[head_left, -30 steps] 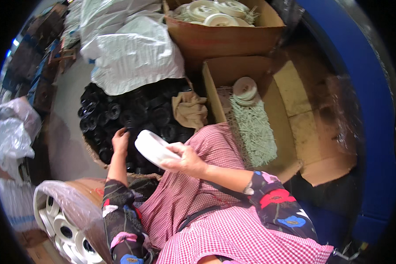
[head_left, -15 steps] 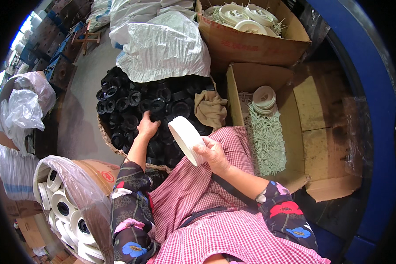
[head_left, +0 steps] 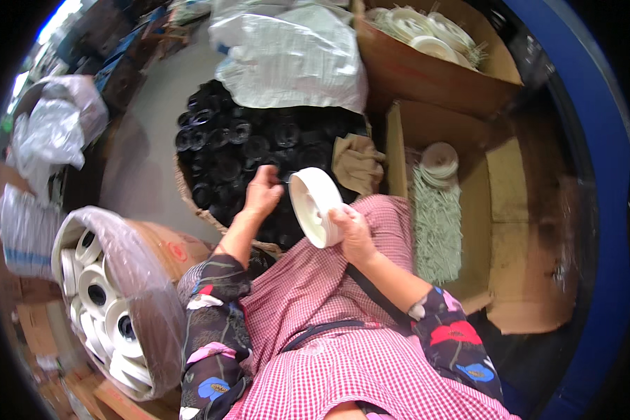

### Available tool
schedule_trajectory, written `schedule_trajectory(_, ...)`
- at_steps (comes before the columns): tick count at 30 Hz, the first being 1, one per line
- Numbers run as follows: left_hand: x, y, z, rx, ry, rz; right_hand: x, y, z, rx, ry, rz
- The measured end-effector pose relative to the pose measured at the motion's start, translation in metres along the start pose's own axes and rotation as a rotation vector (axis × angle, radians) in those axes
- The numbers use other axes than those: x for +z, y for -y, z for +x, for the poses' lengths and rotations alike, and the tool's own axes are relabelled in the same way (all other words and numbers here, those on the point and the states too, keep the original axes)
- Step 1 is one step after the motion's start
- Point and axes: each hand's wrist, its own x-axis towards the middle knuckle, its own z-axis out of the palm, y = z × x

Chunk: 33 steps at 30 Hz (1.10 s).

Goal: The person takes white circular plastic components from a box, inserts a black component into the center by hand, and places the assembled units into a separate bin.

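A white plastic wheel (head_left: 315, 205), round with a raised rim and a recessed face, is seen at the centre of the frame, tilted on edge. It is gripped at its lower right edge by the right hand (head_left: 353, 234), fingers closed around the rim. Just left of it, the left hand (head_left: 262, 192) is lowered, fingers curled, onto a heap of black round parts (head_left: 238, 150) in a woven basket; whether anything is grasped cannot be told. A tan cloth (head_left: 357, 162) lies right of the heap. Cardboard boxes (head_left: 469, 210) with white discs and pale green strips fill the upper right; a plastic-wrapped box of white wheels (head_left: 105, 301) sits at lower left.
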Motion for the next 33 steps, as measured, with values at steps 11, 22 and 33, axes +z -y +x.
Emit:
schedule_trajectory(11,-0.001,-0.006,-0.064,0.114,0.013,0.269,-0.012,-0.004,-0.005,0.0,0.137,-0.038)
schedule_trajectory(22,-0.07,-0.079,-0.128,0.285,0.023,-0.139,0.026,-0.009,-0.004,0.138,0.327,-0.197)
schedule_trajectory(33,-0.069,-0.091,-0.148,-0.156,0.226,-0.756,0.032,0.025,-0.035,-0.533,0.642,-0.748)
